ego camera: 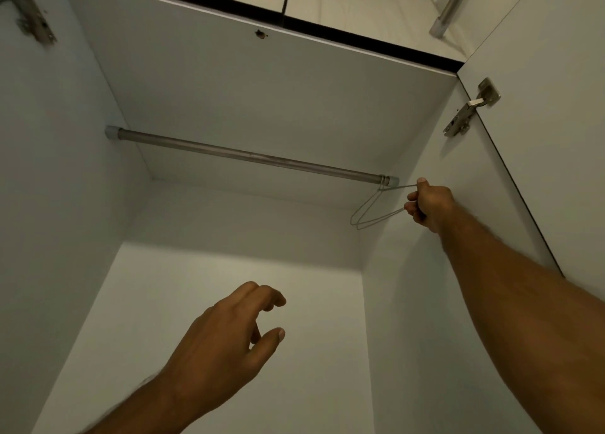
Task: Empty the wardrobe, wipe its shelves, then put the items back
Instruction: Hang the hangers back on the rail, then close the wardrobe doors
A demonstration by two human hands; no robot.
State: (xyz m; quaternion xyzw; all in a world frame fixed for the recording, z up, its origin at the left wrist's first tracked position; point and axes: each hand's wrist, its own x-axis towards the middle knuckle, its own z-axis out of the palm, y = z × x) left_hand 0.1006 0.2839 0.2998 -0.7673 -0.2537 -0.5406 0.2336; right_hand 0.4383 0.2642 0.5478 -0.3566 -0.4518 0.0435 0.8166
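Inside the pale grey laminate wardrobe (229, 112), a grey metal rail (248, 156) carries thin wire hangers (370, 209) at its right end. The right hand (425, 204) pinches them; the left hand (229, 335) hovers slack, empty. Tugged sideways, their hooks could snag the rail.

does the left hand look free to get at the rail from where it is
Probably yes. The left hand holds nothing, fingers loosely curled, and nothing stands between it and the bare rail. Only wire hangers hang at the far right end, gripped by the right hand.
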